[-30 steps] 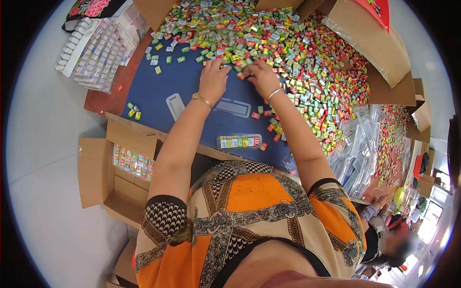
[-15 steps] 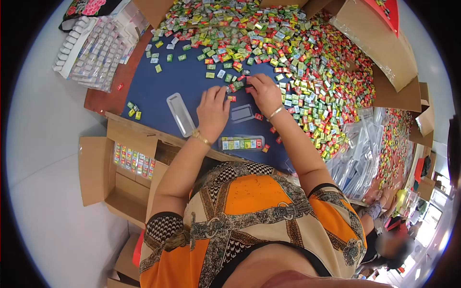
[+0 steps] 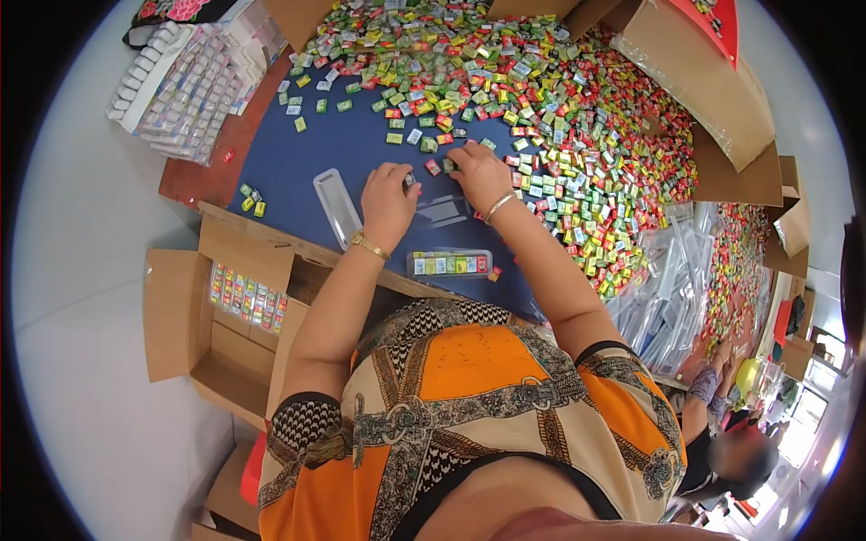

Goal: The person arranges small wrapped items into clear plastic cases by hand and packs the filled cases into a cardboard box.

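My left hand point(image 3: 390, 200) is closed on a small block, partly seen between thumb and fingers, above the blue tabletop point(image 3: 347, 144). Close by on the right, my right hand point(image 3: 483, 177) has its fingertips on a small green block point(image 3: 448, 166). A red block point(image 3: 432, 167) lies between the hands. An open clear tray point(image 3: 336, 206) rests left of my left hand, and another clear tray point(image 3: 444, 211) lies below and between the hands. Nearer my body, a clear tray with a row of coloured blocks point(image 3: 450, 264) sits near the table edge.
A big pile of coloured blocks point(image 3: 577, 117) spreads over the back and right. Clear plastic trays point(image 3: 672, 288) are heaped at right. Cardboard boxes point(image 3: 216, 361) stand lower left; white packs point(image 3: 180, 99) are stacked upper left. Another person point(image 3: 722, 442) is at lower right.
Both hands have come back from the pile toward my body, and some blocks now lie nearer on the blue surface. Since the middle frame, my left hand has closed on a small block.
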The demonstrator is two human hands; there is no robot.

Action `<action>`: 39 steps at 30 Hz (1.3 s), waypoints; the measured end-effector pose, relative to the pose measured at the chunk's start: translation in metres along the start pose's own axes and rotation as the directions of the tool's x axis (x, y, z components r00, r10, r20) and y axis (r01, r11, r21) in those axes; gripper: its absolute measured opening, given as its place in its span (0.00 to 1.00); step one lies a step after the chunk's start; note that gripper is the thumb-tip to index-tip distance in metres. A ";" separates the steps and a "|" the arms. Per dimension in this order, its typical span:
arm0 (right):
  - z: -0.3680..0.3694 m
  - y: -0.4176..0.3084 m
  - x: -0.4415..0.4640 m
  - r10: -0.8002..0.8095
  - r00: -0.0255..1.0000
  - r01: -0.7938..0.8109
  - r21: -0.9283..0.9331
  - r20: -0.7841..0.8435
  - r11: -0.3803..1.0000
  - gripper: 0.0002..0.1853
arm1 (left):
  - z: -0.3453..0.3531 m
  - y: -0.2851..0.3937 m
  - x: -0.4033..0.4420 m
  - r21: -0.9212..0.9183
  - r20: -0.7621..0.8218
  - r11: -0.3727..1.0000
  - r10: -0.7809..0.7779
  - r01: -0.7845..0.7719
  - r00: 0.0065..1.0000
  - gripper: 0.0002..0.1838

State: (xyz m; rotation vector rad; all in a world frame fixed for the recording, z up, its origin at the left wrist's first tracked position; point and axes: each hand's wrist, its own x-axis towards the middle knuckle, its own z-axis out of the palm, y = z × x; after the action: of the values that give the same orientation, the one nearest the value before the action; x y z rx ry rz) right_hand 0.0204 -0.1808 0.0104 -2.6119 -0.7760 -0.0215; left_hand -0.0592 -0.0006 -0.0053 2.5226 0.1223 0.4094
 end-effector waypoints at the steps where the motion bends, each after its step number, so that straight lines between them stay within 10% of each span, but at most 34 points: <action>1: 0.003 -0.001 0.002 -0.011 1.000 0.010 0.014 0.027 1.000 0.15 | 0.002 -0.002 0.001 0.001 0.000 1.000 0.001 -0.001 1.000 0.15; 21: 0.019 0.020 0.014 -0.011 1.000 0.014 0.335 -0.011 0.942 0.12 | -0.012 -0.002 -0.007 -0.041 0.068 0.999 0.022 -0.019 0.997 0.14; 29: 0.010 0.002 0.005 0.028 0.998 -0.018 0.193 -0.050 0.981 0.14 | -0.018 -0.008 -0.009 0.145 0.063 0.965 -0.227 0.216 0.972 0.15; 39: 0.012 0.016 0.014 -0.019 0.999 0.032 0.326 -0.042 0.945 0.14 | -0.022 -0.005 0.007 -0.001 0.008 1.000 -0.025 0.025 1.000 0.22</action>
State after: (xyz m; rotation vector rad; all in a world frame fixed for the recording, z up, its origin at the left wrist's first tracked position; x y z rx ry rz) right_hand 0.0392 -0.1809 -0.0052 -2.2805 -0.7308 0.0460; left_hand -0.0596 0.0165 0.0111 2.5191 0.1499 0.3894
